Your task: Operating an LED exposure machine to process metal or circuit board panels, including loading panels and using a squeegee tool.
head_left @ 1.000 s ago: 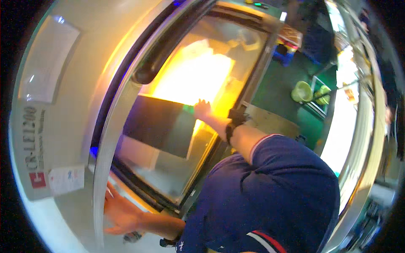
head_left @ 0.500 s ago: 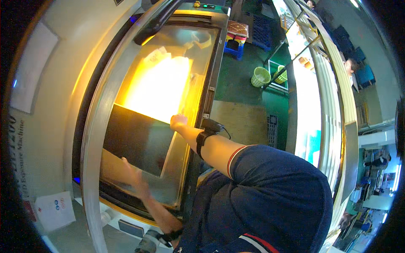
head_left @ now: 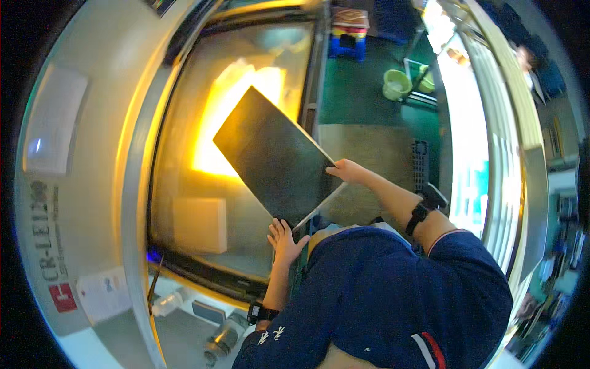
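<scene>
A thin dark rectangular panel (head_left: 276, 154) is raised at a slant above the exposure machine's glass bed (head_left: 184, 160). My right hand (head_left: 347, 171) pinches its right edge, thumb on top and fingers underneath. At the panel's lower corner, my left hand (head_left: 286, 243) has its fingers spread against the edge, thumb pointing right. Bright yellow-white light (head_left: 212, 144) glows from the bed behind the panel's far end. On the near left of the bed lies a pale rectangular block or sheet (head_left: 200, 224), blurred.
A metal frame bar (head_left: 138, 147) curves along the machine's left side. To the right, a brightly lit table (head_left: 461, 141) runs lengthwise. Green baskets (head_left: 396, 84) and a coloured stool (head_left: 350, 34) stand on the floor beyond. A cylindrical fitting (head_left: 224, 338) sits at lower left.
The dark panel has come up off the bed and turned, moving right toward me with my right hand. My left hand has moved right to its lower corner. The pale rectangle shows now.
</scene>
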The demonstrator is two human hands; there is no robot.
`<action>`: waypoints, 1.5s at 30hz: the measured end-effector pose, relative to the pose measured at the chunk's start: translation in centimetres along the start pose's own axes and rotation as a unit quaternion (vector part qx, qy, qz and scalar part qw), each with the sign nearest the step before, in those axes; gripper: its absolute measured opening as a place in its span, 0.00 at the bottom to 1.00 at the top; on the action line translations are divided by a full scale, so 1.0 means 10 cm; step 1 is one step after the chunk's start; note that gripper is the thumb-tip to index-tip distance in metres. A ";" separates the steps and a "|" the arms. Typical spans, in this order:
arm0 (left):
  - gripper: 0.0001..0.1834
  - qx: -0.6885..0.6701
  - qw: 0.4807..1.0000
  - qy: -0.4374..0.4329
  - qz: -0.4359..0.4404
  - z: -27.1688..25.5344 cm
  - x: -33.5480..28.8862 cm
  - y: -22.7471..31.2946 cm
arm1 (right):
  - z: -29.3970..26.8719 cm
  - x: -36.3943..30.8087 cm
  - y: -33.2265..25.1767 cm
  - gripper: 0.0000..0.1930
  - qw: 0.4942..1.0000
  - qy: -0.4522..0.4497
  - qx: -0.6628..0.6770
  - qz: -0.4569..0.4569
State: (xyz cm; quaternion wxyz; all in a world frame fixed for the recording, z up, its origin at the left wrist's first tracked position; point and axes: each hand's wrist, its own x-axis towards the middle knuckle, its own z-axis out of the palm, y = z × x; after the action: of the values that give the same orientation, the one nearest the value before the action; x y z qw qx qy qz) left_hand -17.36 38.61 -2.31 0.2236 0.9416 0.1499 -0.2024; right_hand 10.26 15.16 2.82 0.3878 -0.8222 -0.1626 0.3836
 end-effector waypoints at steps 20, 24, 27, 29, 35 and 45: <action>0.41 -0.361 0.791 -0.332 0.366 0.26 0.65 6.06 | 0.27 -3.87 2.95 0.24 0.523 0.469 0.709 0.059; 0.41 -0.442 0.731 -0.432 0.291 0.56 0.49 7.18 | 0.33 -4.07 3.16 0.27 0.550 0.487 0.671 0.100; 0.39 -0.489 0.738 -0.420 0.203 0.69 0.51 7.78 | 0.25 -4.39 2.88 0.23 0.773 0.375 0.508 0.070; 0.27 -0.447 0.771 -0.369 0.265 0.67 0.67 7.92 | 0.23 -4.43 2.66 0.22 0.789 0.386 0.476 0.040; 0.13 -0.483 0.729 -0.402 0.272 0.29 0.70 7.37 | 0.05 -4.18 2.43 0.19 0.829 0.386 0.400 -0.059; 0.14 -0.788 0.592 -0.037 0.165 -1.43 1.80 2.55 | -0.78 -3.16 1.37 0.19 0.942 0.113 0.303 -0.093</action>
State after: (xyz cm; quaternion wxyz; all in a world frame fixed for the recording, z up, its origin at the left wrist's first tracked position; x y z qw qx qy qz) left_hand 12.31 27.16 10.50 0.9132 0.3986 0.0846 0.0004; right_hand -4.84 -15.53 11.46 0.6685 -0.6848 -0.0698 0.2816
